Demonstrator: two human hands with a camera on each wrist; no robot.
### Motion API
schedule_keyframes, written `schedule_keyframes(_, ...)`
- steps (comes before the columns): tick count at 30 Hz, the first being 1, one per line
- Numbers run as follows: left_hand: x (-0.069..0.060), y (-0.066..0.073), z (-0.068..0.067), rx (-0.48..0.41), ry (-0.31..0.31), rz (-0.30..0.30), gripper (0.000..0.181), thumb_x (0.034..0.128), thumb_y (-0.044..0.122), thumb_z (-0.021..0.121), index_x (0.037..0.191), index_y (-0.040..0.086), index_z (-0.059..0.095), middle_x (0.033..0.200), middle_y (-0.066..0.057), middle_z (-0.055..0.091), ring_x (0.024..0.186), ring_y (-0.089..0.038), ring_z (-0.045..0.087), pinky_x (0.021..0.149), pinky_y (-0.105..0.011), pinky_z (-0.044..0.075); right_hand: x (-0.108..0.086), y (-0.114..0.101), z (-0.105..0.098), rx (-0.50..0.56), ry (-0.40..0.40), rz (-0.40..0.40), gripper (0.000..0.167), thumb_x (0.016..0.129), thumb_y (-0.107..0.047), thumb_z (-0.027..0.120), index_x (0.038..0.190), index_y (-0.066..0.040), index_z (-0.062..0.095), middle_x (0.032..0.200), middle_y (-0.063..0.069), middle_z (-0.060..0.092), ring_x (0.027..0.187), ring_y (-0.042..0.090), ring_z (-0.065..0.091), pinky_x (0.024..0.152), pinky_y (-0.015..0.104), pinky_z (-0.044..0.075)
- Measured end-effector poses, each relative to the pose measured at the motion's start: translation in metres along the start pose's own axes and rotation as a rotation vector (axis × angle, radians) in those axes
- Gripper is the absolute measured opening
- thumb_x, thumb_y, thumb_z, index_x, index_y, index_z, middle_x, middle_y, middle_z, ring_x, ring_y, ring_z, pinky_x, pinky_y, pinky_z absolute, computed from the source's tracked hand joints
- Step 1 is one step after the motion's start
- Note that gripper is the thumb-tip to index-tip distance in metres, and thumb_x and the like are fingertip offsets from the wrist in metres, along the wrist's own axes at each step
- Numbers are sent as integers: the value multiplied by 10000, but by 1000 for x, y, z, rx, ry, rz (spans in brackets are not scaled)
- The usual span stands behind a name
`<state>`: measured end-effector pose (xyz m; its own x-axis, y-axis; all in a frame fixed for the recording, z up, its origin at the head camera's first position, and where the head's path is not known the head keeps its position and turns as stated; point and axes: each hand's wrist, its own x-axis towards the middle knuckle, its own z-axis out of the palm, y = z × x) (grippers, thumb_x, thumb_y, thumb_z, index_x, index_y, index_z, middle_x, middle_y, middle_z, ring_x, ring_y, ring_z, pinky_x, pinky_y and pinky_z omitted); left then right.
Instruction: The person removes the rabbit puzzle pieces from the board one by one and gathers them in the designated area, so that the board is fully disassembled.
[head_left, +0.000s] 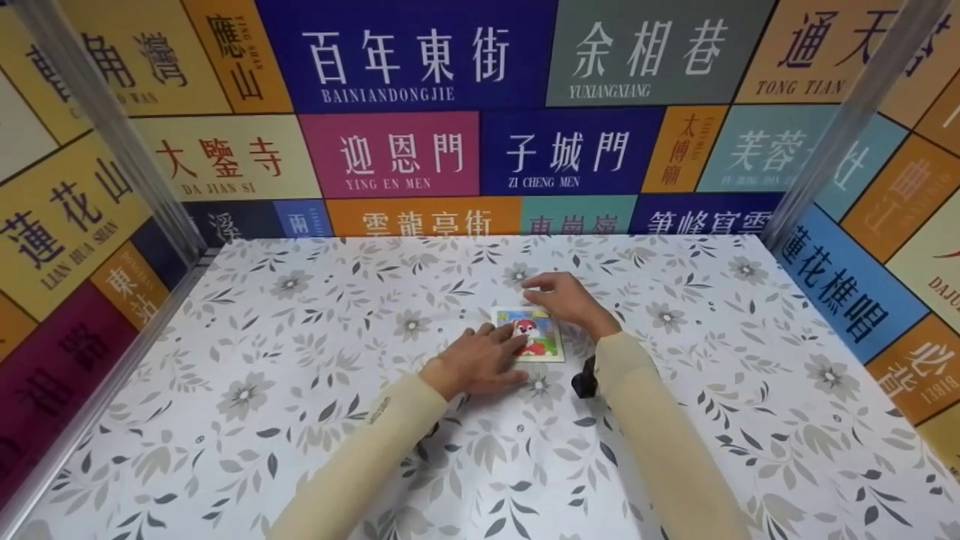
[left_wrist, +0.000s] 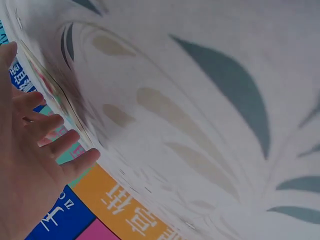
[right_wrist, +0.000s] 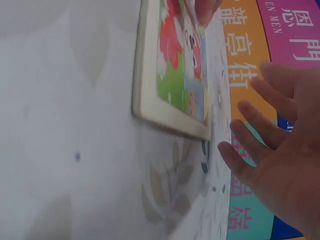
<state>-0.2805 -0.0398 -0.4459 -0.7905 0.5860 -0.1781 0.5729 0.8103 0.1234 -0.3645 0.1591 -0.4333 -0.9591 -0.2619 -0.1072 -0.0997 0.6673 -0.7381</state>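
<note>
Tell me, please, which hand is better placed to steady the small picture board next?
Probably the left hand: its fingers reach over the picture board, while the right hand is only near the board's far right corner.

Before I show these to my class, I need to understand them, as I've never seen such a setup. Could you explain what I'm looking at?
There is no machine here: a person in cream sleeves works with a bare left hand and right hand. The widest picture comes from a camera worn on the head; the other two come from cameras on the wrists, so they look close and tilted. A small panel showing a red-and-white cartoon animal lies on a floral tablecloth, with colourful signs behind. The left hand's fingers reach over the panel; the right hand is near its far right corner, apart from it. Neither hand appears to be holding anything.
</note>
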Motion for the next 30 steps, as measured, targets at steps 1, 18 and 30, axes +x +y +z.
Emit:
schedule_keyframes(1, 1, 1, 0, -4, -9, 3, 706, 990, 628, 434, 1580, 257, 322, 1656, -78, 294, 1499, -340, 330, 1186, -569, 332, 1, 0, 2, 16, 3, 0, 351, 1015, -252, 586, 1324, -100, 655, 1419, 128, 599, 1336, 323, 531, 1126, 489, 430)
schedule_keyframes(18, 4, 18, 1, 18, -58, -22, 727, 986, 637, 423, 1600, 287, 255, 1696, -54, 172, 1530, -403, 237, 1198, -603, 291, 6, 2, 18, 59, -109, 66, 305, 934, -28, 633, 1218, -98, 720, 1303, 115, 683, 1199, 264, 626, 1084, 441, 475)
schedule_keyframes(30, 2, 24, 0, -13, -64, -49, 763, 984, 645, 427, 1606, 245, 243, 1691, -86, 179, 1547, -386, 195, 1216, -585, 268, 6, 2, 18, 21, -124, 39, 265, 949, -51, 626, 1177, -114, 743, 1280, 108, 685, 1189, 275, 623, 1096, 473, 464)
